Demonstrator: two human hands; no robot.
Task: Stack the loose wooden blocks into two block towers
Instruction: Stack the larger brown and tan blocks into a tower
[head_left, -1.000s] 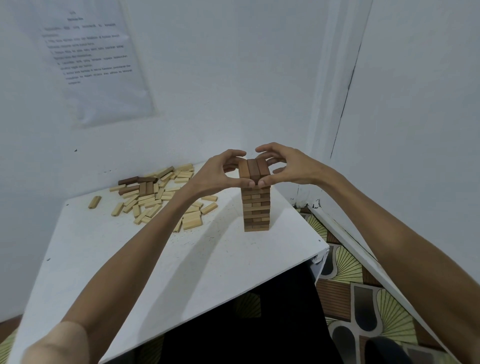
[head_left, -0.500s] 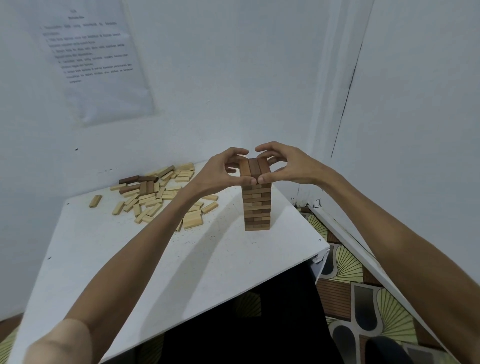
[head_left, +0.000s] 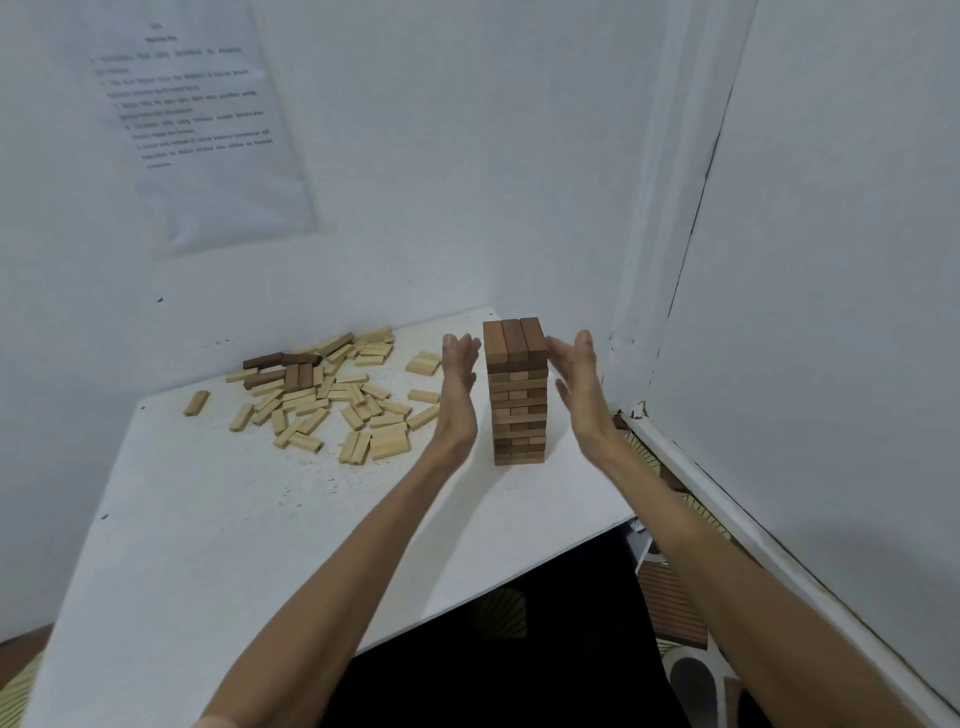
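Head view: tower (head_left: 517, 395) upright between left hand (head_left: 458, 384) and right hand (head_left: 576, 379), both flat, holding nothing; loose blocks (head_left: 332, 400) lie leftward (left hand nearer).

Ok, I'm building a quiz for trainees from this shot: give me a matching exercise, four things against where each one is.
Things:
1 block tower
2 loose block pile
3 printed sheet
4 lone light block

Places:
A on the wall
B by itself, far left on the table
C between the left hand and right hand
D scattered left of the tower

Pairs: 1-C, 2-D, 3-A, 4-B
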